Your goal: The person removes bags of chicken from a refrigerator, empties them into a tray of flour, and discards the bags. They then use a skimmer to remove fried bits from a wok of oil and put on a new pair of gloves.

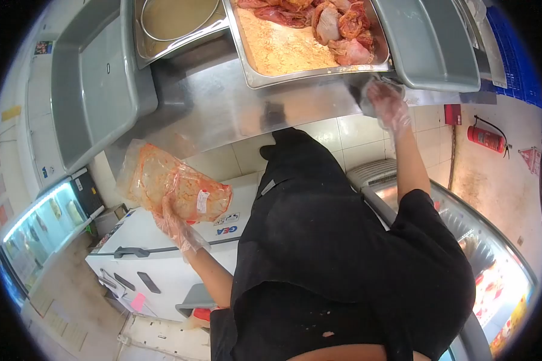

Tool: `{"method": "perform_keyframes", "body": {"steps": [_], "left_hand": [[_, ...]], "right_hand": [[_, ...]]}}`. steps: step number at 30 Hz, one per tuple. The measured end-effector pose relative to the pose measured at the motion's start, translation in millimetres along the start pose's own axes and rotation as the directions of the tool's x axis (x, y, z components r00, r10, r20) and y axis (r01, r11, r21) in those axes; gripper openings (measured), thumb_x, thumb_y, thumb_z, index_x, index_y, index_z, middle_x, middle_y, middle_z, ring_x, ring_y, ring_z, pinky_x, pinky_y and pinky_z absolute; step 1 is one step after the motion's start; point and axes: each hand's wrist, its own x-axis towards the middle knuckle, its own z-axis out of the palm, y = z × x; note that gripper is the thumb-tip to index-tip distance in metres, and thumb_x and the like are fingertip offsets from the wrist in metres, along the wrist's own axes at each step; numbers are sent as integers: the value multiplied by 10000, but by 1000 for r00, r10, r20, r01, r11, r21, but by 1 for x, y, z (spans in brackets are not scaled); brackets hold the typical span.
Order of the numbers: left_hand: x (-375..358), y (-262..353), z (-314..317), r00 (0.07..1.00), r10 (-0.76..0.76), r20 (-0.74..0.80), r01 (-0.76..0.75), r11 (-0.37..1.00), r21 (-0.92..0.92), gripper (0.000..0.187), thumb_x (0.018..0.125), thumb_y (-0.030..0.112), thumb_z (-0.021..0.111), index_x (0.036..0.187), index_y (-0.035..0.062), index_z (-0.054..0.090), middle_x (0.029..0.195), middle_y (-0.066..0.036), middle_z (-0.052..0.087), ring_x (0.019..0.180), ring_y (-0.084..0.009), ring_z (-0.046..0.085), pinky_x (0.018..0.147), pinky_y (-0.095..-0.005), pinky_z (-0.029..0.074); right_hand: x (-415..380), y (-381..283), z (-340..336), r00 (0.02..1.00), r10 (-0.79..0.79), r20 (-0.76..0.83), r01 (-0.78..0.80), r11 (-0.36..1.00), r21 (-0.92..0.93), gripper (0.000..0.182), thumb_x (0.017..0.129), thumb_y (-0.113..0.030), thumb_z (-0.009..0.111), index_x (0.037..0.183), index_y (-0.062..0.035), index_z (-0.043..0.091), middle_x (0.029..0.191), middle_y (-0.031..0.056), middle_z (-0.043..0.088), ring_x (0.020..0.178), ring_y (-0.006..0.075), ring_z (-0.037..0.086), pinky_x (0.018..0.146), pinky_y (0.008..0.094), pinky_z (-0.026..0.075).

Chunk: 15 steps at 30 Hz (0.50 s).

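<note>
My left hand (176,224), in a clear plastic glove, grips a see-through plastic bag (162,177) smeared inside with orange-red marinade. A white label (203,201) is stuck on the bag, which hangs out past the table's front edge. My right hand (389,103), also gloved, is closed on a grey cloth (365,96) at the edge of the steel table (223,111); its fingers are partly blurred. Just beyond that hand stands a metal tray (319,73) with raw marinated meat pieces (337,30) lying beside pale orange flour (283,48).
Grey plastic tubs stand left (96,90) and right (433,42) on the table. A metal pan (177,21) of cloudy liquid holds a wire ring. Below are a white chest freezer (162,253) and a glass-topped display freezer (464,234). A fire extinguisher (485,139) hangs at right.
</note>
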Motion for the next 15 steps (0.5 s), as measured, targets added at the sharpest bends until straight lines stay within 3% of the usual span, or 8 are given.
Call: {"method": "perform_keyframes", "body": {"steps": [2,4,5,7,9,10,12,15], "left_hand": [[6,3,2,1000,-11,-7,11,1000,-8,485,835,82,663,1271,-24,477,1162,-139,598,1000,-221,609,852,-319,520],[15,3,-1,999,-37,-35,37,999,4,485,814,74,669,1256,-23,493,1154,-141,599,993,-228,608,845,-323,519],[16,7,0,999,-40,-36,41,999,12,485,814,74,669,1256,-23,493,1154,-141,599,993,-228,608,845,-323,519],[18,19,8,996,-48,-79,54,996,71,467,807,100,666,1230,-24,510,1142,-142,598,986,-238,599,839,-338,511],[30,22,0,996,-45,-71,54,990,128,461,808,127,663,1217,-23,515,1137,-145,595,995,-241,589,854,-347,498],[35,22,0,997,-42,-64,53,981,185,456,808,155,661,1204,-23,520,1133,-148,592,1004,-245,579,870,-355,485],[31,38,20,997,-38,-69,51,978,202,442,812,179,659,1183,-23,531,1128,-150,590,1016,-244,570,890,-358,470],[37,50,16,997,-6,-83,26,969,245,418,807,209,665,1137,-24,558,1123,-159,586,1050,-243,551,935,-363,439]], "right_hand": [[13,20,19,994,1,112,-5,999,33,411,986,-210,384,1287,67,417,1376,247,414,1280,362,415,1129,461,286],[29,58,71,940,26,-340,-36,999,-23,450,952,-225,476,1300,54,414,1368,245,428,1278,365,418,1138,468,270],[35,76,78,938,31,-346,-39,999,-18,450,952,-225,476,1300,54,414,1368,245,428,1278,365,418,1138,468,270],[49,114,84,910,113,398,-97,993,-60,524,883,-243,586,1303,35,438,1361,240,443,1278,376,415,1134,486,275],[83,182,88,931,283,230,-276,959,-65,602,821,-280,659,1294,37,462,1354,239,455,1279,380,415,1132,502,271],[89,208,123,834,258,488,-299,954,6,546,826,-267,651,1284,-10,501,1352,199,477,1294,336,414,1129,463,285],[135,281,146,742,530,411,-526,840,-134,380,952,-265,486,1226,-9,550,1337,172,513,1308,248,428,1123,390,293],[161,339,160,767,634,97,-571,744,-348,390,973,-268,454,1233,10,539,1303,177,541,1290,259,450,1116,390,308]]}}
